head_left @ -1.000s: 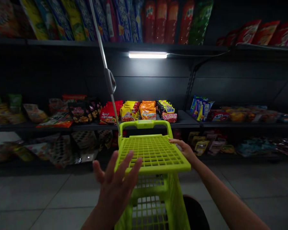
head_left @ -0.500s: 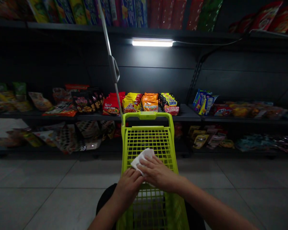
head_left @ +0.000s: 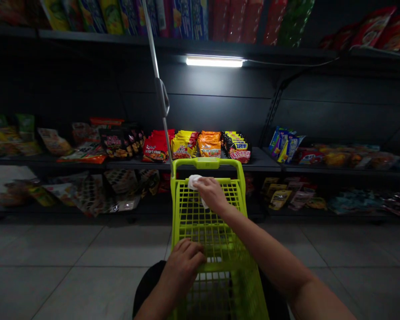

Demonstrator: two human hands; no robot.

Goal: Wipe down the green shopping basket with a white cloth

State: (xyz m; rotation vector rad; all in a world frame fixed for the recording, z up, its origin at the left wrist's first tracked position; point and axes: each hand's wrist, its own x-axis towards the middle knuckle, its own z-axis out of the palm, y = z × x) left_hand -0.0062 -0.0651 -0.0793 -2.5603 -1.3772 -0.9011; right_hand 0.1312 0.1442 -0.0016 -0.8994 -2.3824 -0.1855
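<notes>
The right hand (head_left: 212,194) presses a white wipe (head_left: 194,181) flat against the far end of a lime-green plastic cart's (head_left: 207,163) mesh floor, just inside the handle. Its fingers are together and lie over the wipe, whose edges stick out on both sides of the hand. The left hand (head_left: 184,266) sits well nearer, fingers together and curled over a crossbar of the cart's near end; I cannot tell whether it is gripping the bar or only resting on it.

A metal pole (head_left: 158,75) with a clip rises from the cart's far left corner. Directly beyond the handle, a black shelf (head_left: 263,161) carries rows of snack bags (head_left: 209,146), red, yellow and orange, with more packets spread along it to both sides. More bags hang on the shelf below (head_left: 86,194), and another row stands on the shelf above (head_left: 183,18). A strip light (head_left: 214,61) shines under that top shelf. Grey floor tiles (head_left: 113,249) run along both sides of the cart.
</notes>
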